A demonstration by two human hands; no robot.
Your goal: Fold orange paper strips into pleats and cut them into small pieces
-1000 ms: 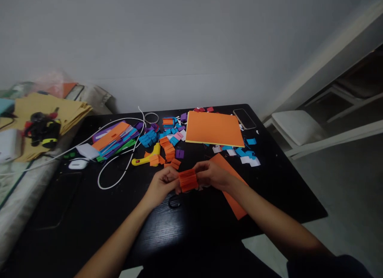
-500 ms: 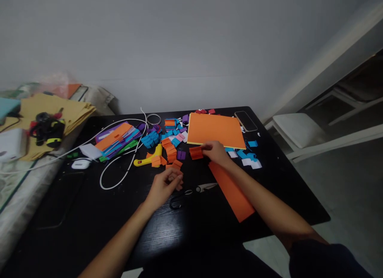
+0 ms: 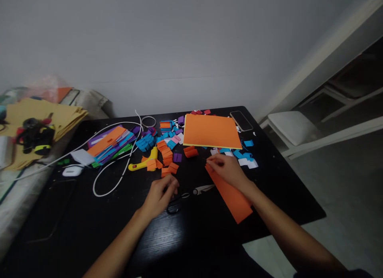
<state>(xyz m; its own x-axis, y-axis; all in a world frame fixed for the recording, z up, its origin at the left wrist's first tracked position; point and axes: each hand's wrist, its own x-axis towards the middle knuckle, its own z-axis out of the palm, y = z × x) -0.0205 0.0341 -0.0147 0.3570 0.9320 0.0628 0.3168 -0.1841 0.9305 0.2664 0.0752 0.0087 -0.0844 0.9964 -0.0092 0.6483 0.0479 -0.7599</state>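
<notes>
My right hand (image 3: 227,171) is over the upper end of a long orange paper strip (image 3: 232,201), thumb and fingertips pinched together. Whatever lies between those fingertips is too small to make out. My left hand (image 3: 161,194) hovers over the table with its fingers curled in, and their inside is hidden. Scissors (image 3: 204,189) lie between my hands, their dark handles partly behind the left one. A small orange folded paper stack (image 3: 190,152) rests just beyond, apart from both hands. Loose orange paper pieces (image 3: 170,168) lie beside my left fingers.
A large orange sheet stack (image 3: 212,130) lies at the back. Left of it are a yellow glue gun (image 3: 144,163), blue paper pieces (image 3: 145,142), a looped white cable (image 3: 95,184) and coloured strips (image 3: 112,142). A phone (image 3: 241,121) sits back right; a white stool (image 3: 291,126) stands beyond.
My right hand has let go of the small orange paper stack and drawn back toward the orange strip. The left hand stays curled near the scissors. The view has shifted slightly.
</notes>
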